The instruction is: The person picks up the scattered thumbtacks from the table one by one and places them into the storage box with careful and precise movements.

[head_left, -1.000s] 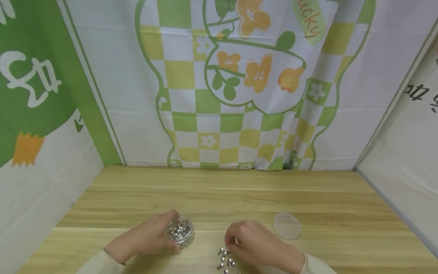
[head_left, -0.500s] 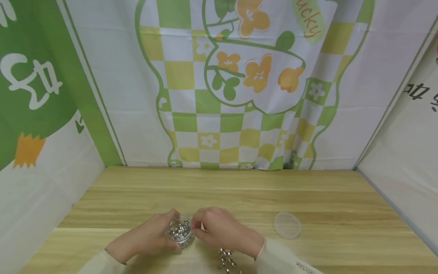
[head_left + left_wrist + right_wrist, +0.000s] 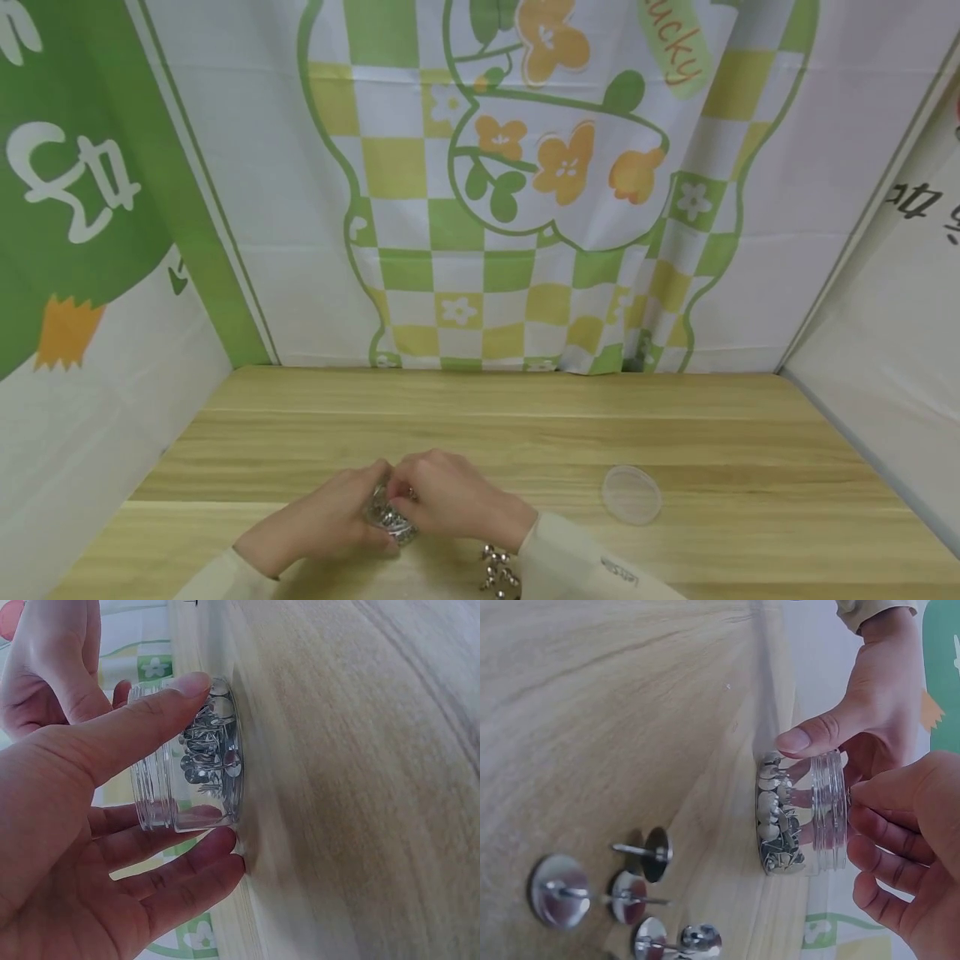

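A clear round jar (image 3: 827, 832) with a threaded neck stands upright on the wooden table, partly filled with silver thumbtacks (image 3: 771, 814). My left hand (image 3: 333, 515) holds its side, thumb on one face and fingers curled around the other. Above the open mouth is my right hand (image 3: 450, 498), thumb and forefinger pinched together. A tiny metallic bit of a thumbtack shows at those fingertips in the right wrist view; the rest of it is hidden. Several loose thumbtacks (image 3: 561, 891) lie on the table, partly behind the right sleeve in the head view.
A clear round lid (image 3: 632, 495) lies flat on the wooden table (image 3: 495, 417), to the right of the hands. Printed green, yellow and white curtains (image 3: 480, 275) hang behind the table and along both sides.
My right hand has moved left from the loose thumbtacks to the jar and now covers part of its mouth. The left hand has kept its hold on the jar.
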`<state>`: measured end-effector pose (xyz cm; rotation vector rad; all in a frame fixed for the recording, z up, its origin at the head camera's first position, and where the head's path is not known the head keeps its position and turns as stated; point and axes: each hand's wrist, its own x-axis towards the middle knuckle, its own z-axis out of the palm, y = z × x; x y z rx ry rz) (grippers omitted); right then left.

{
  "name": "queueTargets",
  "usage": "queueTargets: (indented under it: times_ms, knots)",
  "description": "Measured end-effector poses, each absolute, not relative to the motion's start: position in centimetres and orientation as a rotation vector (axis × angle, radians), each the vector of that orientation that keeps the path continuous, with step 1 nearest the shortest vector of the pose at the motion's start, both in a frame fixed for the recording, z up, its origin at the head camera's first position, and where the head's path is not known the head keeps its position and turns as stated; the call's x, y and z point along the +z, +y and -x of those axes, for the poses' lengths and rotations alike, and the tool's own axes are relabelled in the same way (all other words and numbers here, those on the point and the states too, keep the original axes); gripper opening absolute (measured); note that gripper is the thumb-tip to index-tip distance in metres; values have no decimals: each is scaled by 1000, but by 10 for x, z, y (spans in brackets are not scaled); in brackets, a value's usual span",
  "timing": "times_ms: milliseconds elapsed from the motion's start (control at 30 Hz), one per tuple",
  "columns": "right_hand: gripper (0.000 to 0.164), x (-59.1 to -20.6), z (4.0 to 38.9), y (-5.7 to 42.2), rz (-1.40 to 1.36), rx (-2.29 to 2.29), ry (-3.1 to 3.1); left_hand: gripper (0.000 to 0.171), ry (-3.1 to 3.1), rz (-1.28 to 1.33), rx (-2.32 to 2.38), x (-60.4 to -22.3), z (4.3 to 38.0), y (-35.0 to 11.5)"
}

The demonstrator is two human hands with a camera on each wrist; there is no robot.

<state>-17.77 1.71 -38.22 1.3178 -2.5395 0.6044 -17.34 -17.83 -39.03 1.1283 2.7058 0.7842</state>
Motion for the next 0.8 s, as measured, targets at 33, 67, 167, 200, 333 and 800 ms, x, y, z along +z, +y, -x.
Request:
queueTargets:
  times_ms: [33, 67, 167, 200, 333, 800]
  knots:
    - [4, -382, 178, 17, -1319, 598, -2538, 62, 2702, -1126, 787, -390, 173, -178]
    - [4, -382, 178, 16, -1319, 590, -2538, 62, 2701, -1125, 790, -390, 173, -178]
    - [5, -383, 178, 16, -1317, 576, -2540, 60, 2699, -1102, 789, -389, 172, -176]
    - [5, -383, 178, 16, -1318, 577, -2542, 60, 2704, -1100, 786, -388, 172, -176]
    - [6, -383, 177, 17, -1327, 579, -2540, 59, 2703, -1110, 794, -388, 171, -176]
    - [5, -380, 166, 42, -1295, 607, -2561, 65, 2724, -1076, 816, -391, 172, -176]
